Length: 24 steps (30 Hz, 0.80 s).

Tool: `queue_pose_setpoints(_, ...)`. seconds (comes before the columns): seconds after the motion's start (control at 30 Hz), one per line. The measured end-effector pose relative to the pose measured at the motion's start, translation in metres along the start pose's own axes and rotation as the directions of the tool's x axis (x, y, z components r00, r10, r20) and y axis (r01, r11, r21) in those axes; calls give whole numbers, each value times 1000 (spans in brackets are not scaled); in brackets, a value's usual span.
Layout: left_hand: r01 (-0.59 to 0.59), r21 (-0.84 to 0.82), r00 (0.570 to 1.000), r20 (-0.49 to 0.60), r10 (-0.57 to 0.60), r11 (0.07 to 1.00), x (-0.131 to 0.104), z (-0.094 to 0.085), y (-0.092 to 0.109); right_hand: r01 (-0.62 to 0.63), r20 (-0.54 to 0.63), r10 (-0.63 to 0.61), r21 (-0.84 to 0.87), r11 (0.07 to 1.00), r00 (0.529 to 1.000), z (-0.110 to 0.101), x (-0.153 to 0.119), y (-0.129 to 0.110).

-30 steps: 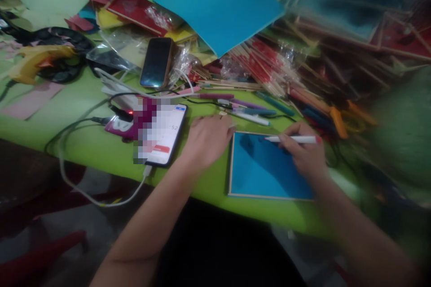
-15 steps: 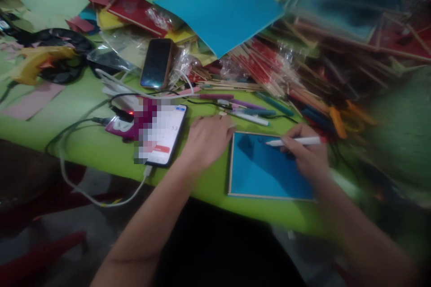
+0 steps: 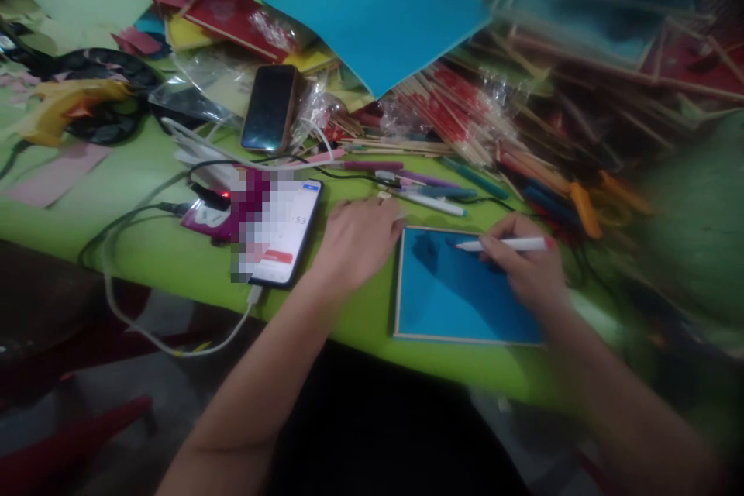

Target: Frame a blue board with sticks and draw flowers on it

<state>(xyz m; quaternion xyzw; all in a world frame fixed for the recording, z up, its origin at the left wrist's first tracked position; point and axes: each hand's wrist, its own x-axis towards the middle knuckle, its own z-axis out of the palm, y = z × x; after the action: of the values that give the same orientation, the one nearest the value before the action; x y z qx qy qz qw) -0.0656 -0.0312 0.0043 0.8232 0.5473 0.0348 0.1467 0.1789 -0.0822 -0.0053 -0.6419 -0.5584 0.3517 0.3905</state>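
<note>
A blue panel (image 3: 447,302) with a thin pale wooden edging lies flat on the green table (image 3: 349,325). My right hand (image 3: 520,256) is closed round a white marker (image 3: 530,244) with a red end, its tip at the upper part of the panel. Faint dark marks show near the tip, too blurred to read. My left hand (image 3: 363,236) rests palm down beside the panel's upper left corner, fingers slightly spread and holding nothing. Several pens lie above the panel, among them a white one with a teal end (image 3: 433,204).
Left of my left hand lies a lit phone (image 3: 291,248) on a white cable, beside a purple power strip (image 3: 209,223). Behind are a dark phone (image 3: 270,108), a large blue sheet (image 3: 384,15), wooden sticks (image 3: 453,116), orange-handled scissors (image 3: 584,209) and a yellow glue gun (image 3: 52,112).
My right hand and the marker have shifted very slightly to the left on the panel. My left hand stays in place.
</note>
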Motion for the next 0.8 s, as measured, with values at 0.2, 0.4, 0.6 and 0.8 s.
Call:
queue_pose_setpoints(0.2,5,-3,1000,16,-5,1000,0,0,-1,1,7,-1,-8,1000,1000,-1,0,-2)
queue_pose_setpoints(0.4,12,-15,1000,14,-12,1000,0,0,-1,-6,36,7,-26,1000,999,-3,0,5)
queue_pose_setpoints(0.6,-4,-2,1000,8,4,1000,0,2,-2,14,17,-14,-8,1000,1000,-2,0,5)
queue_pose_setpoints(0.8,-2,27,1000,22,1,1000,0,0,-1,-10,3,10,23,1000,1000,-1,0,3)
